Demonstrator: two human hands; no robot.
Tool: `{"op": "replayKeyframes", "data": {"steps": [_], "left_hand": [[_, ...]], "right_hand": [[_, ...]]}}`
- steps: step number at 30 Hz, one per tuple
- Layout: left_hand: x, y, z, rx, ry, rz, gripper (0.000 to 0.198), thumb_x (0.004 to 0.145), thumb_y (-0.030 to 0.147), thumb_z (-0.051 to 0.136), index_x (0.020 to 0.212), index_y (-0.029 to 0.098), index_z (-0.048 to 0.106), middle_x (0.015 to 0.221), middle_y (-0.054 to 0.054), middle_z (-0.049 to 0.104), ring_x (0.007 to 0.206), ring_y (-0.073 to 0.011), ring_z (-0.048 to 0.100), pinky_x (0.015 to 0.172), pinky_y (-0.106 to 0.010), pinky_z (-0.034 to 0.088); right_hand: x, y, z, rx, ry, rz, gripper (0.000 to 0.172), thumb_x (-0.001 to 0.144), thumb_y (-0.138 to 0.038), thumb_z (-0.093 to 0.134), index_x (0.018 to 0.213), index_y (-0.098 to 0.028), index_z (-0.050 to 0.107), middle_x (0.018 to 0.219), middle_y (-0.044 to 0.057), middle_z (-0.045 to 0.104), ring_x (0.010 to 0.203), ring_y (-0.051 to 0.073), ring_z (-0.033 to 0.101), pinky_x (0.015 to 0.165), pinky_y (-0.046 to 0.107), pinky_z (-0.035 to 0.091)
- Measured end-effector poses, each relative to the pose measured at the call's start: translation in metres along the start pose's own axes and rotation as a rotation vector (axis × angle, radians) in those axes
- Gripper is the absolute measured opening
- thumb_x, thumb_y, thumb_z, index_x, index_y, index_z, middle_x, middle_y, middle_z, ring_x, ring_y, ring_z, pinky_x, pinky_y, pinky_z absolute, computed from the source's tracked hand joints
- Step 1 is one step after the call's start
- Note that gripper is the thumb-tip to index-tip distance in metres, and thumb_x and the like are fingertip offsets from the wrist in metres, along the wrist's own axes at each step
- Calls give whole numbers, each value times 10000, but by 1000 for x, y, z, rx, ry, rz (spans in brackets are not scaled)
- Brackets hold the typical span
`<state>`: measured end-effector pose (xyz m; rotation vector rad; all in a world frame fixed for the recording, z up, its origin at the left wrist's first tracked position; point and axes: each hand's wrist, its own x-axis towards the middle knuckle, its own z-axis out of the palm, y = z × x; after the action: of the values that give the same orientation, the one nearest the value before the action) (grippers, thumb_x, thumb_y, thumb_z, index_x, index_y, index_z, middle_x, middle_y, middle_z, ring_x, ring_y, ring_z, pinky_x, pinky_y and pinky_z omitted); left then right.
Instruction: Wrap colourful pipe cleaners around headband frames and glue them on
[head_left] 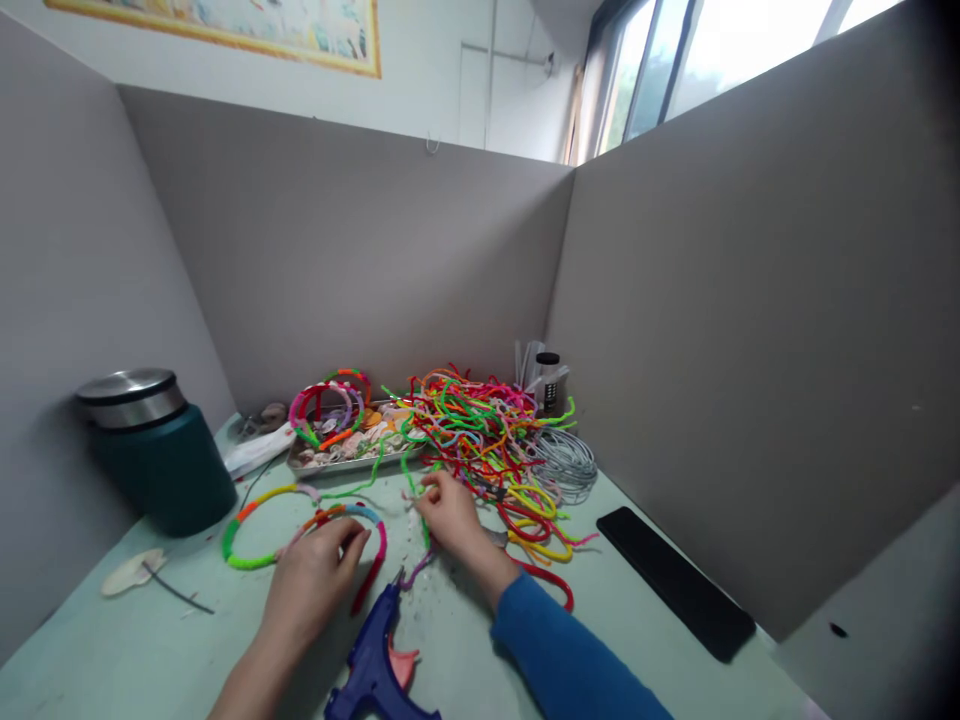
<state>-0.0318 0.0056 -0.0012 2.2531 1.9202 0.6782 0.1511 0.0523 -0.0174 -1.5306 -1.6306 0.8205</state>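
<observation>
My left hand (313, 578) rests on the pale green table, fingers curled round a headband wrapped in coloured pipe cleaners (373, 522). A second wrapped hoop (251, 520) lies just left of it. My right hand (450, 512), in a blue sleeve, reaches to the near edge of a heap of coloured pipe cleaners (480, 430) and pinches a green strand there. A blue glue gun (375, 665) lies between my forearms near the front edge.
A metal tray (330, 462) holds more wrapped headbands and scraps. A dark green lidded pot (154, 450) stands at left. A wire coil (564, 462), a small bottle (548, 380) and a black phone (675, 580) lie at right. Grey partitions enclose the table.
</observation>
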Motion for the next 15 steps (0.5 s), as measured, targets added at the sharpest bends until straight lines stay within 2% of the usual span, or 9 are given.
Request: {"op": "replayKeyframes", "data": {"steps": [3, 6, 8, 11, 13, 15], "left_hand": [[0, 4, 1, -158, 40, -8, 266, 820, 399, 449, 820, 241, 662, 814, -10, 705, 753, -185, 622, 671, -254, 406], [0, 11, 1, -375, 9, -38, 306, 810, 447, 460, 816, 216, 661, 751, -9, 698, 635, -164, 603, 617, -250, 417], [-1, 15, 2, -568, -45, -79, 349, 801, 488, 463, 854, 195, 645, 738, -19, 696, 537, -142, 567, 533, -242, 404], [0, 17, 2, -802, -131, -146, 408, 755, 523, 521, 948, 173, 605, 754, -32, 700, 442, -110, 505, 431, -220, 348], [0, 14, 3, -837, -166, -168, 419, 736, 515, 551, 963, 165, 592, 714, -26, 691, 411, -95, 467, 401, -207, 315], [1, 9, 4, -830, -158, -179, 389, 738, 502, 550, 924, 164, 597, 683, -15, 677, 390, -82, 431, 385, -201, 294]], "right_hand": [[-1, -3, -6, 504, -123, 76, 306, 696, -246, 619, 976, -163, 526, 648, -33, 572, 539, 119, 557, 550, 262, 469], [-9, -11, -2, 879, -214, 104, 307, 610, -311, 692, 820, -157, 530, 594, -43, 551, 513, 111, 548, 548, 272, 482], [-17, -17, 6, 929, -208, 91, 298, 587, -325, 713, 752, -157, 531, 598, -38, 555, 533, 109, 549, 531, 243, 458], [-25, -23, 18, 859, -181, 72, 234, 612, -300, 700, 717, -152, 552, 608, -41, 547, 536, 82, 509, 482, 184, 368], [-28, -25, 19, 783, -226, 72, 192, 656, -305, 664, 729, -153, 573, 594, -46, 531, 518, 77, 481, 474, 183, 340], [-29, -23, 11, 654, -258, 32, 168, 691, -298, 632, 780, -159, 596, 632, -35, 552, 546, 92, 500, 504, 201, 365]]}}
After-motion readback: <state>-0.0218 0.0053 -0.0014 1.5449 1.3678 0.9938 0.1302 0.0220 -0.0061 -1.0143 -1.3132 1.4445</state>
